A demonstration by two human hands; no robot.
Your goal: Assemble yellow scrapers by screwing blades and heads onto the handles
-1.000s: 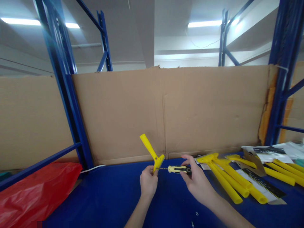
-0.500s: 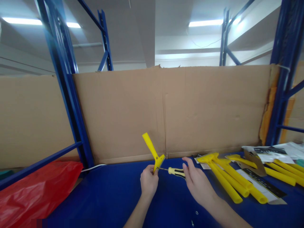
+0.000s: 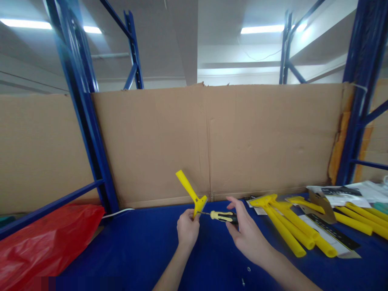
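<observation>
My left hand (image 3: 187,231) is closed on one end of the head of a yellow scraper (image 3: 188,188), whose round handle points up and to the left. A screwdriver (image 3: 220,216) with a cream and black handle lies level, its tip at the scraper head beside my left fingers. My right hand (image 3: 250,236) holds the butt of that handle loosely, with the index finger raised and the thumb apart below. The contact between tip and screw is too small to make out.
More yellow scrapers (image 3: 286,228) lie piled at the right on card packaging (image 3: 329,234). A small nut (image 3: 249,269) and a screw (image 3: 243,282) are on the blue table (image 3: 136,250). A red plastic bag (image 3: 54,242) is at the left; cardboard (image 3: 157,141) stands behind.
My right thumb and fingers have spread apart around the screwdriver's handle, and the handle looks rotated. The scraper has tilted slightly further left.
</observation>
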